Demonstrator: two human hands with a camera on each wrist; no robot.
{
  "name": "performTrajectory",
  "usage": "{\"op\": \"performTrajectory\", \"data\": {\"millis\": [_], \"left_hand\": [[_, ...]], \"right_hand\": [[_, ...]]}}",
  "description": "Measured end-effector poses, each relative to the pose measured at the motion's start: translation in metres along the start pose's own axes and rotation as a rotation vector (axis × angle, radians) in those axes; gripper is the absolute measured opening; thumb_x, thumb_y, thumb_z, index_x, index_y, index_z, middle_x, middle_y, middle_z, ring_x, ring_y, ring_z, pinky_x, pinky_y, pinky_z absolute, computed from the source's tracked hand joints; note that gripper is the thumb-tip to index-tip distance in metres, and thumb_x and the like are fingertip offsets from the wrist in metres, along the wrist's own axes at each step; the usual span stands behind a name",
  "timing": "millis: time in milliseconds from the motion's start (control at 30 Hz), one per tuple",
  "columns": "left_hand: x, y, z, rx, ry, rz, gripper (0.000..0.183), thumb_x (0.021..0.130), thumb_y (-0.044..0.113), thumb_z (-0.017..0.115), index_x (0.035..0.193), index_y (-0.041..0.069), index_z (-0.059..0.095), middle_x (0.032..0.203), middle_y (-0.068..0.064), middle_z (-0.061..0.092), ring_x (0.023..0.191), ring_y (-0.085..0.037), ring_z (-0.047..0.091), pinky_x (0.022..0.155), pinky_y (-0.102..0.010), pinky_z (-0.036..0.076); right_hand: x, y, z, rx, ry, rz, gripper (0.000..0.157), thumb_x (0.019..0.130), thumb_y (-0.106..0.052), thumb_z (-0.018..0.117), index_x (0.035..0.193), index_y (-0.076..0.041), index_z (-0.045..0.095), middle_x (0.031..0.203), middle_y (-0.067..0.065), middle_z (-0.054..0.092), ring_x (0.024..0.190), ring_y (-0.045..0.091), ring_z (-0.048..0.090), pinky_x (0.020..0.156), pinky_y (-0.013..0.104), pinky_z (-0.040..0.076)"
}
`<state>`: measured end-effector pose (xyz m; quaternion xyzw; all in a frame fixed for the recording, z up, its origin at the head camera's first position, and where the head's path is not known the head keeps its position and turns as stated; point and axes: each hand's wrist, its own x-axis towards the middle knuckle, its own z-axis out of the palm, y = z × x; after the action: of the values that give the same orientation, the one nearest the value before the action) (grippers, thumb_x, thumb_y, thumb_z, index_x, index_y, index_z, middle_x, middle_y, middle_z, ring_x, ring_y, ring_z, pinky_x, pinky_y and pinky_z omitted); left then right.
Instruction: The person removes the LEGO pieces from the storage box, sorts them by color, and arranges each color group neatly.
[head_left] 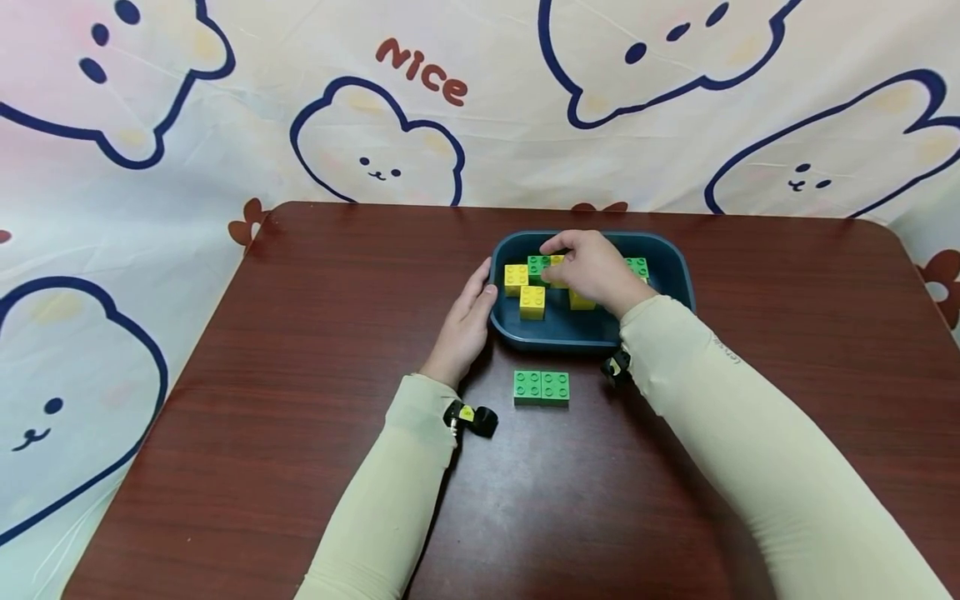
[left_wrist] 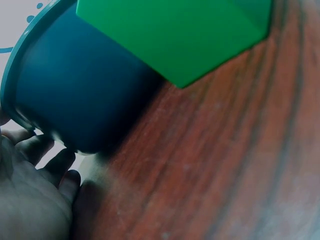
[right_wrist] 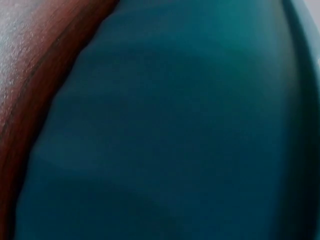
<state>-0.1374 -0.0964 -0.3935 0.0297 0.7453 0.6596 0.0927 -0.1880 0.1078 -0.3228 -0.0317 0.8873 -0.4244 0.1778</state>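
Resting left hand [head_left: 467,325], straight-fingered, against left end of blue tray [head_left: 566,342]. Reaching with right hand [head_left: 592,271] among yellow bricks [head_left: 532,302] and green bricks [head_left: 538,265] inside, with grip narrowly parted, any hold being impossible to tell. Showing these bricks only in head view.
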Motion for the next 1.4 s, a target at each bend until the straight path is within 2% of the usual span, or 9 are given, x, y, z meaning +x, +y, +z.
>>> {"op": "performTrajectory", "data": {"millis": [67,133,200,267,833,1200,1400], "left_hand": [[0.001,-0.001,0.0,-0.001,0.001,0.006,0.051,0.11,0.036,0.039,0.159,0.029,0.029,0.161,0.014,0.028,0.148,-0.005,0.02,0.121,-0.038,0.018],[0.001,-0.001,0.0,0.002,0.002,0.01,0.051,0.11,0.035,0.039,0.159,0.028,0.029,0.161,0.014,0.028,0.148,-0.005,0.02,0.121,-0.04,0.018],[0.001,-0.002,0.0,0.003,0.0,0.012,0.051,0.11,0.035,0.039,0.159,0.029,0.029,0.161,0.014,0.028,0.148,-0.006,0.02,0.122,-0.04,0.018],[0.001,-0.002,0.0,0.001,0.002,0.01,0.051,0.11,0.033,0.039,0.159,0.03,0.029,0.161,0.014,0.028,0.148,-0.005,0.02,0.121,-0.039,0.018],[0.0,-0.001,0.0,0.013,0.01,-0.003,0.05,0.11,0.033,0.04,0.159,0.031,0.03,0.16,0.015,0.029,0.148,-0.005,0.021,0.121,-0.039,0.018],[-0.001,-0.001,0.0,0.001,0.014,-0.001,0.049,0.109,0.035,0.04,0.158,0.034,0.031,0.16,0.016,0.03,0.147,-0.004,0.022,0.121,-0.038,0.019],[-0.001,-0.001,0.0,0.016,0.017,0.003,0.05,0.11,0.034,0.04,0.159,0.031,0.03,0.16,0.014,0.03,0.148,-0.005,0.022,0.121,-0.039,0.018]], "right_hand": [[0.001,-0.001,0.0,-0.008,-0.002,0.017,0.038,0.096,-0.02,0.069,0.133,-0.014,0.062,0.09,0.01,0.059,0.081,0.028,0.053,0.076,0.041,0.048],[0.002,-0.001,0.0,-0.023,-0.011,0.041,0.041,0.096,-0.021,0.068,0.136,-0.014,0.061,0.116,0.012,0.062,0.099,0.029,0.055,0.09,0.046,0.049],[0.004,-0.001,-0.001,-0.038,-0.022,0.064,0.044,0.096,-0.022,0.068,0.139,-0.014,0.059,0.14,0.011,0.054,0.116,0.029,0.051,0.102,0.051,0.044],[0.005,-0.002,-0.001,-0.052,-0.027,0.082,0.046,0.096,-0.023,0.069,0.14,-0.014,0.058,0.151,0.009,0.046,0.125,0.029,0.048,0.107,0.054,0.04],[0.012,-0.005,0.0,-0.083,0.003,0.13,0.037,0.096,-0.02,0.069,0.132,-0.014,0.065,0.147,0.01,0.051,0.115,0.03,0.053,0.1,0.051,0.046],[0.011,-0.006,0.001,-0.122,0.009,0.135,0.036,0.094,-0.022,0.071,0.13,-0.015,0.066,0.145,0.011,0.053,0.115,0.031,0.052,0.102,0.054,0.044],[0.008,-0.007,0.002,-0.124,0.024,0.125,0.035,0.094,-0.021,0.072,0.128,-0.014,0.067,0.141,0.011,0.056,0.113,0.031,0.053,0.102,0.053,0.045]]}}
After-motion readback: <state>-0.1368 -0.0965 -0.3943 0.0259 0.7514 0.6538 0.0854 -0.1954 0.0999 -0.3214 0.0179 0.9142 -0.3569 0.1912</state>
